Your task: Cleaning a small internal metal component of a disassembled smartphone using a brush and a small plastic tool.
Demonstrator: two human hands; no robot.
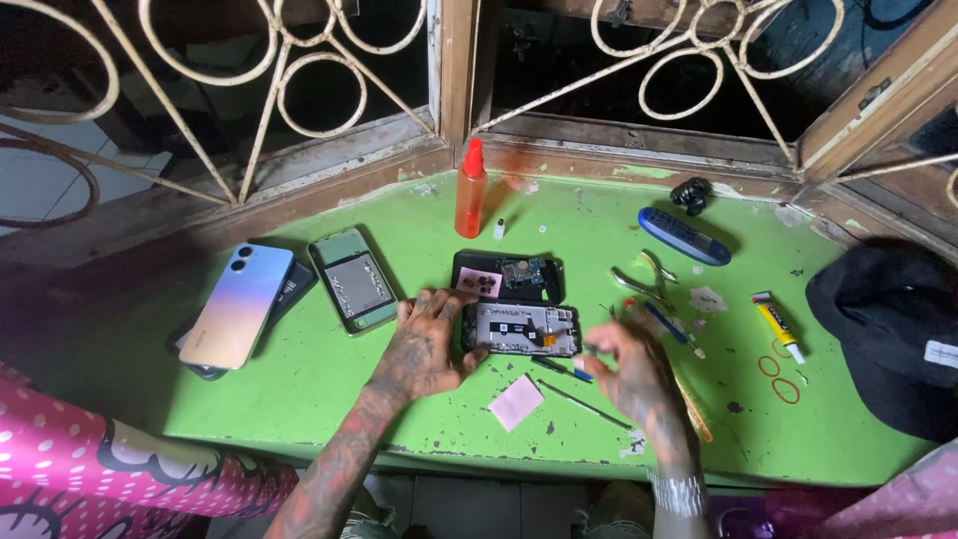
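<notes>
While the left hand [424, 344] pressed its fingers on the opened phone [521, 328] at the green table's [329, 384] middle, the blurred right hand [629, 369] hovered just beside it, grip unclear. Behind stood an orange bottle [471, 190]; a pink square [516, 402] lay nearer.

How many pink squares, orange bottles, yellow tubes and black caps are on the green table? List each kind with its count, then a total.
Pink squares: 2
Orange bottle: 1
Yellow tube: 1
Black cap: 1
Total: 5
</notes>
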